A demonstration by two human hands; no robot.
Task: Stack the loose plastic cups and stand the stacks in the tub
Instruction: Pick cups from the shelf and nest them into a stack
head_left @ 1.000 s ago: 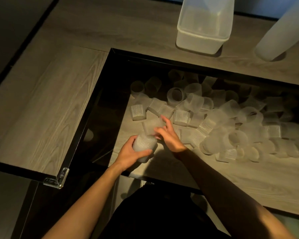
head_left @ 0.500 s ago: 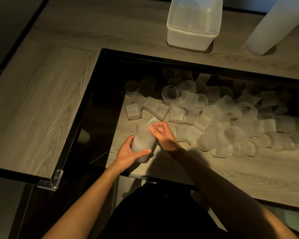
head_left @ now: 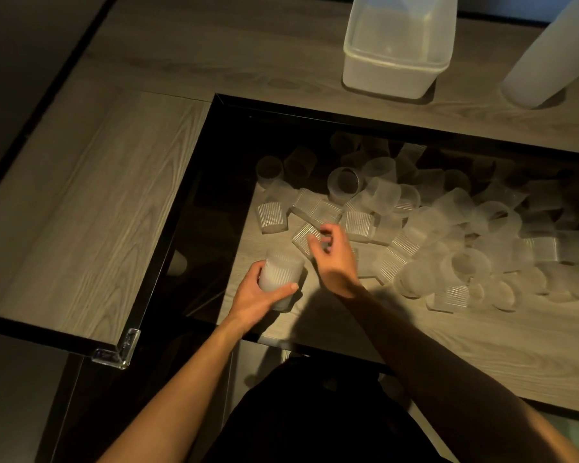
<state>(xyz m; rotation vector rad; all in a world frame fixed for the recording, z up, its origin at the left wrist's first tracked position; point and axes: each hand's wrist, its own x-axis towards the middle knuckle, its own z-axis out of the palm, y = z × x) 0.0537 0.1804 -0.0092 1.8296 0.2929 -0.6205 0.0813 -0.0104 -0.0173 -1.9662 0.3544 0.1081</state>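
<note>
My left hand (head_left: 259, 295) grips a short stack of ribbed translucent cups (head_left: 281, 275), held upright near the front left of the lower wooden surface. My right hand (head_left: 331, 253) hovers just right of the stack with loosely curled fingers, holding nothing, over a ribbed cup lying on its side (head_left: 303, 237). A pile of several loose cups (head_left: 448, 242) spreads across the surface to the right. The translucent plastic tub (head_left: 393, 70) stands on the far wooden top.
A tall white cylinder (head_left: 549, 61) leans at the far right on the wooden top. A black frame (head_left: 188, 208) borders the sunken area. A raised wooden panel (head_left: 81, 212) lies to the left, with a clear corner guard (head_left: 117, 352).
My right hand set a cup onto the stack, let go and moved up and right toward the loose cups. The stack in my left hand grew taller.
</note>
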